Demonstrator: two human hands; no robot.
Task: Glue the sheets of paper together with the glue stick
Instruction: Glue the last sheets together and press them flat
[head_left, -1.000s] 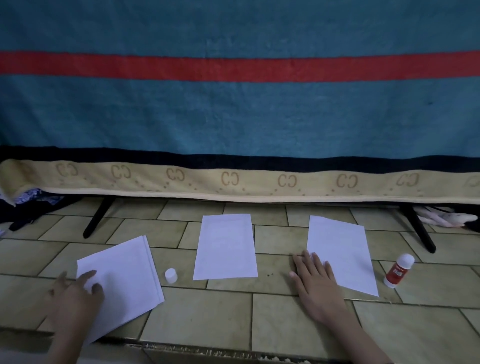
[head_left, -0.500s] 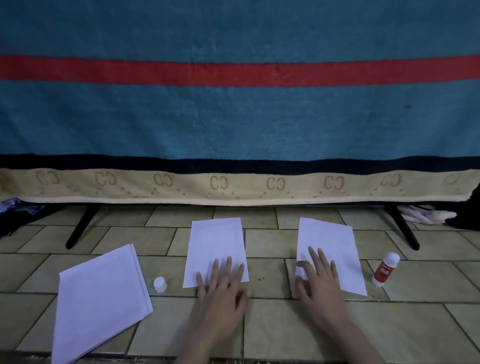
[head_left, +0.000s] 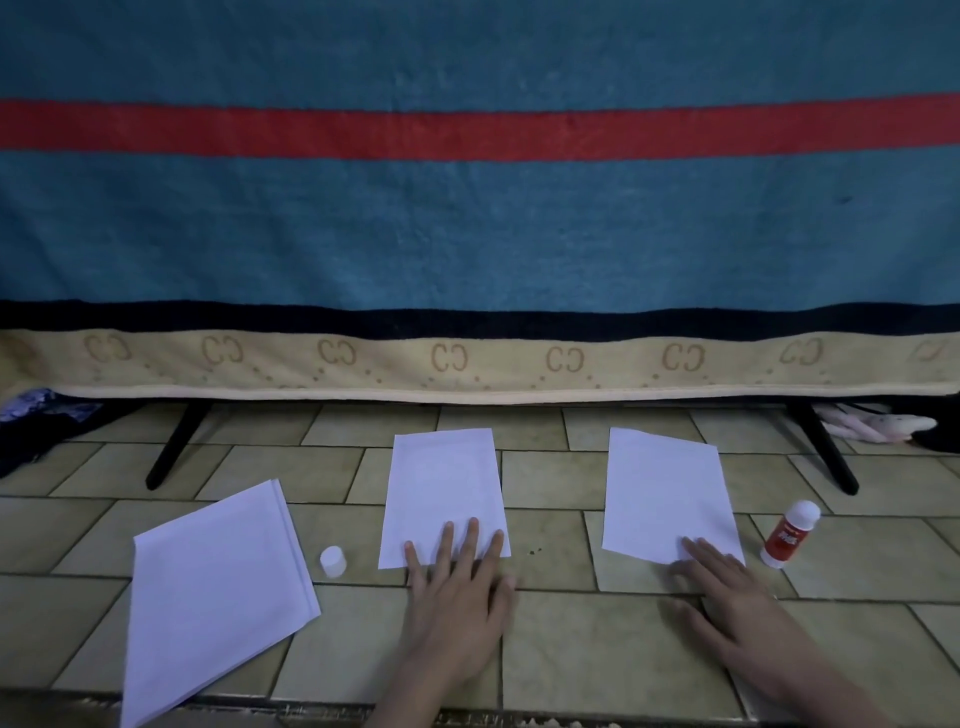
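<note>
We see a blanket (head_left: 467, 218) hanging across the upper view: teal with one red stripe, a dark band below it, and a beige border of repeated "CC" motifs. Under it, two black slanted legs (head_left: 174, 449) rest on the tiled floor (head_left: 561, 654). On the floor at left lies a stack of white paper (head_left: 213, 587), turned at an angle, its edges slightly fanned. A single middle sheet (head_left: 441, 483) lies ahead of us, and a right sheet (head_left: 665, 488) lies well apart from it, slightly rotated. Our left hand (head_left: 457, 597) lies flat with fingers straight and spread, fingertips pressing on the near edge of the middle sheet; it holds nothing. Our right hand (head_left: 727, 592) lies flat on the floor with fingers extended, touching the near right corner of the right sheet; it also holds nothing. The glue stick (head_left: 789, 535), red-bodied with a white top, stands tilted just right of the right sheet, clear of both hands. A small white cap (head_left: 332, 561) stands between the stack and the middle sheet.
</note>
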